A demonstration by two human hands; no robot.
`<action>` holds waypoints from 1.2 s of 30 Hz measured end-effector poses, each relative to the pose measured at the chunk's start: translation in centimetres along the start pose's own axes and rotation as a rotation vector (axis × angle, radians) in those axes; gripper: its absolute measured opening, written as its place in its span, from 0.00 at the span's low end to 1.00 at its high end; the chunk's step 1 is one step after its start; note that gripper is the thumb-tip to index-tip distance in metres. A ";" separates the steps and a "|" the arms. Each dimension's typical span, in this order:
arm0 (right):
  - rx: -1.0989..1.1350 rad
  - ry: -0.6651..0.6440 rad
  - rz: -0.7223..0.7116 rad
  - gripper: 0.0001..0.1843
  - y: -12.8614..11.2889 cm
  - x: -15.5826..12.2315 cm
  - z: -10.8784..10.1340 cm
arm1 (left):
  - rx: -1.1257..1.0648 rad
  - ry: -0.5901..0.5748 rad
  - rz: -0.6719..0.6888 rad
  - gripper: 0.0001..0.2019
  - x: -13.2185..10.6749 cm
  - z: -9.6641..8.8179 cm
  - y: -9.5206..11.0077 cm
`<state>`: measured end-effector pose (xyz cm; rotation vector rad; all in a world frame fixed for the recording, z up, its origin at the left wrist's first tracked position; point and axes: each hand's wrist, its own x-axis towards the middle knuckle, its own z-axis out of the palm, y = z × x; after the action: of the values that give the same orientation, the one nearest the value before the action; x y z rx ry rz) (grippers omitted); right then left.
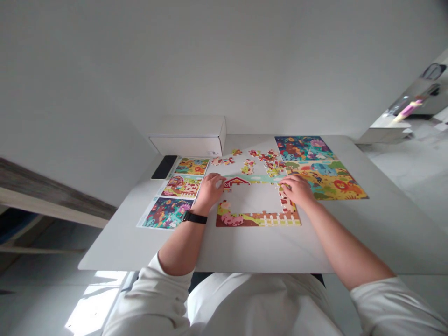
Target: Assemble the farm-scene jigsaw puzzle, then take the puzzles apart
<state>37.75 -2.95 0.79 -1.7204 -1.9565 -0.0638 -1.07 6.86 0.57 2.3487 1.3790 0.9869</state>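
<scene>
A half-built farm jigsaw [258, 218] lies on the white table [266, 247]: its border frame is joined and its middle is bare. My left hand [211, 189], with a black watch on the wrist, rests on the frame's top left corner beside a red barn part [236, 181], fingers curled down. Over the frame's top right corner, my right hand [297, 189] presses fingers down on the pieces. Whether either hand pinches a piece is hidden. Several loose pieces [261, 160] lie scattered just beyond the frame.
Two finished puzzles [317, 168] lie at the right. A sheet of three reference pictures [177, 191] lies at the left, with a black phone [164, 166] beyond it. A white box [189, 135] stands at the back against the wall.
</scene>
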 end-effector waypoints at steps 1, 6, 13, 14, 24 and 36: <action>0.000 0.010 -0.017 0.13 -0.3 0.1 -0.2 | -0.005 0.018 -0.002 0.10 0.0 0.0 0.0; -0.005 -0.040 -0.067 0.13 -1.5 1.4 -0.9 | -0.030 0.059 0.006 0.09 0.0 0.0 0.2; -0.180 -0.220 0.010 0.18 -0.6 4.6 0.5 | -0.031 0.070 0.015 0.09 0.0 -0.3 0.6; -0.189 -0.234 0.009 0.18 -0.4 5.0 0.8 | -0.029 0.072 0.014 0.09 0.0 -0.4 0.7; -0.164 -0.298 -0.014 0.19 -3.0 9.5 3.8 | -0.007 0.074 0.027 0.08 0.0 -0.4 0.8; -0.240 -0.210 0.223 0.26 1.2 11.8 4.3 | 0.001 0.078 0.027 0.09 -0.1 -0.5 0.7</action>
<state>36.77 9.57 1.62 -2.1713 -1.9521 -0.0406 -0.92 6.35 1.27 2.3588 1.3786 1.0974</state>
